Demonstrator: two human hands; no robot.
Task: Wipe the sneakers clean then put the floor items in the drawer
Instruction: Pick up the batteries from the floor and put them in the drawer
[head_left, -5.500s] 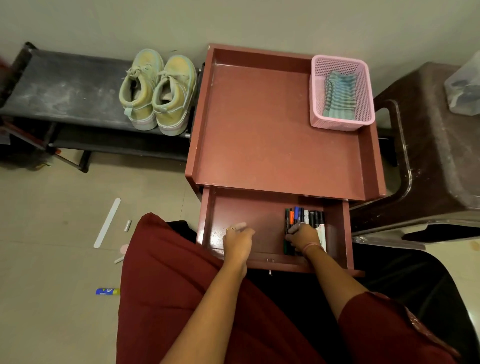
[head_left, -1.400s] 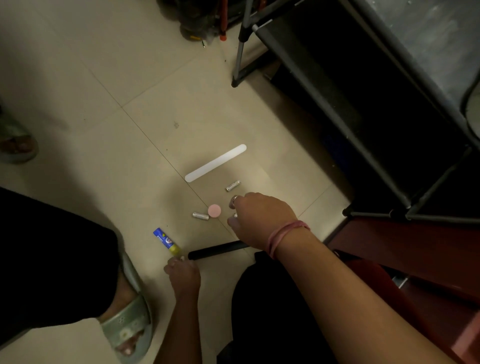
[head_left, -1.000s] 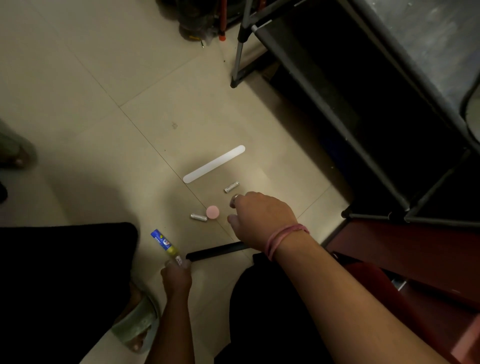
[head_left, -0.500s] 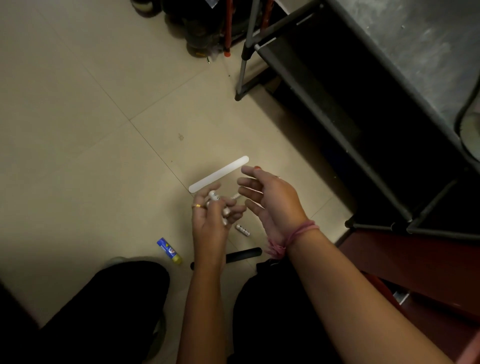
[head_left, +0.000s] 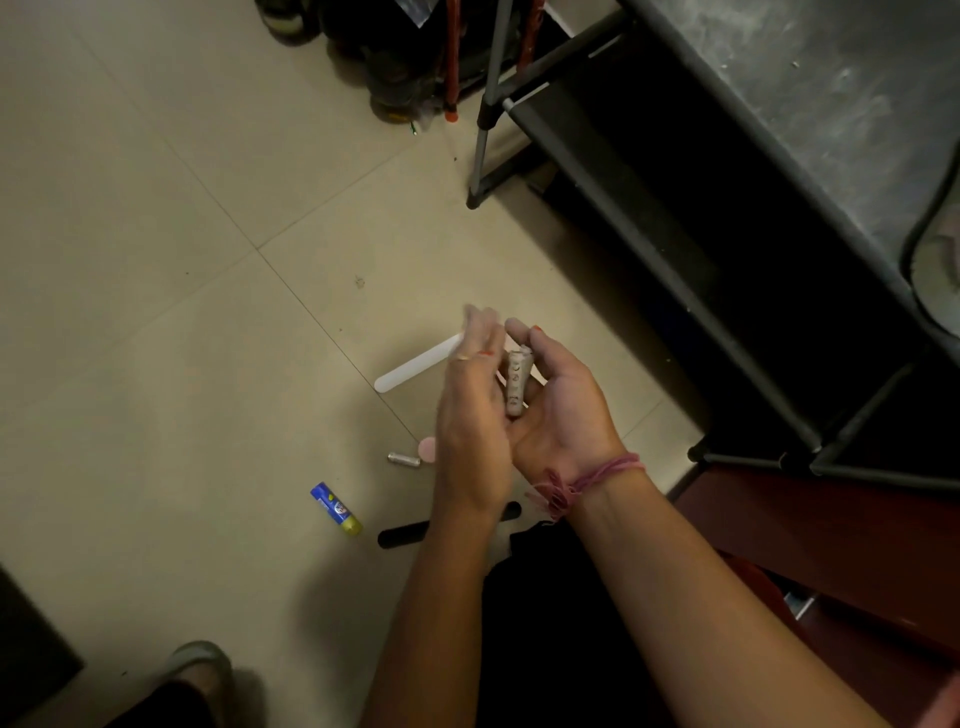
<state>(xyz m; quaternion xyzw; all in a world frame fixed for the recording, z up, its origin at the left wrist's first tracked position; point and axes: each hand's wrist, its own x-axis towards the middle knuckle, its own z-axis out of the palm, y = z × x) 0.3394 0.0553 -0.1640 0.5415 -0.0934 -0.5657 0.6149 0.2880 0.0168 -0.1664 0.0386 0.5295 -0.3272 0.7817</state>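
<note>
- Head view: right hand (head_left: 563, 415) palm-up above the floor (head_left: 156, 260), its grip cupped loosely around small silver cylinders (head_left: 517, 384); left hand (head_left: 475, 415) blurred beside it, fingers extended, grip wide
- Floor items below: white nail file (head_left: 415, 364); pink disc (head_left: 427, 449); silver cylinder (head_left: 403, 459); blue-yellow tube (head_left: 336, 508); black stick (head_left: 402, 535)
- Dark rack (head_left: 675, 218) at right

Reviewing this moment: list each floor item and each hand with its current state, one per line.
right hand: palm up, cupping a small cylinder
left hand: blurred, fingers extended beside the right palm, grip unclear
white strip: flat on floor, partly hidden
blue and yellow tube: lying on floor
silver cylinder: lying on floor
pink disc: on floor
black strip: on floor, partly hidden
</note>
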